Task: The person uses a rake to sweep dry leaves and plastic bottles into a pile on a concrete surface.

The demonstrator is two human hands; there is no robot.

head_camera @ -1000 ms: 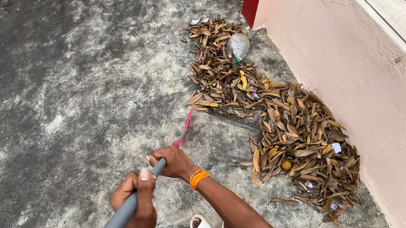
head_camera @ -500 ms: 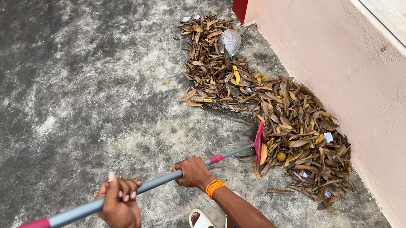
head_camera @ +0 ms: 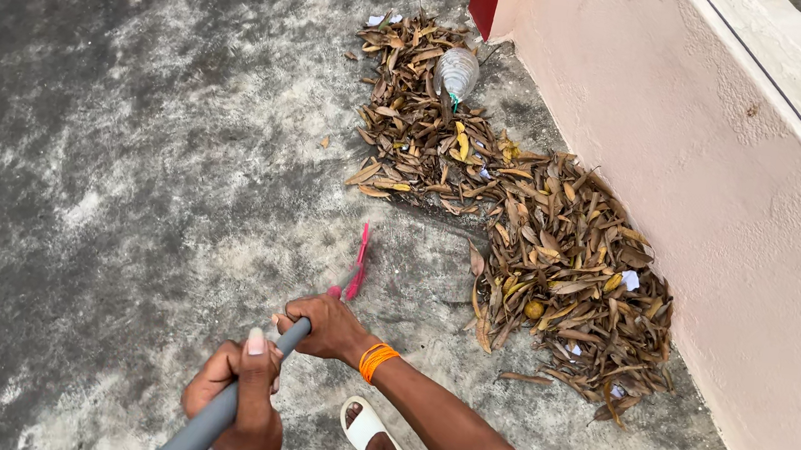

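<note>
Concrete floor (head_camera: 108,174) on the left is seen mostly bare, only mottled grey stains. Lower centre: left hand (head_camera: 237,411) is wrapped tight round the grey handle (head_camera: 200,432), thumb up along it. Right hand (head_camera: 325,326), w/ orange wristband, is closed round the same handle further down, near the pink collar. Pink head (head_camera: 358,260) is set edge-on to the floor, just short of the leaves. Leaf pile (head_camera: 519,228) is gathered along the pink wall (head_camera: 720,209), a clear bottle (head_camera: 458,70) lying in its far end. Judged: gathering largely done; a few strays are left, e.g. near the sandal (head_camera: 364,428), and the pile isn't yet lifted.
</note>
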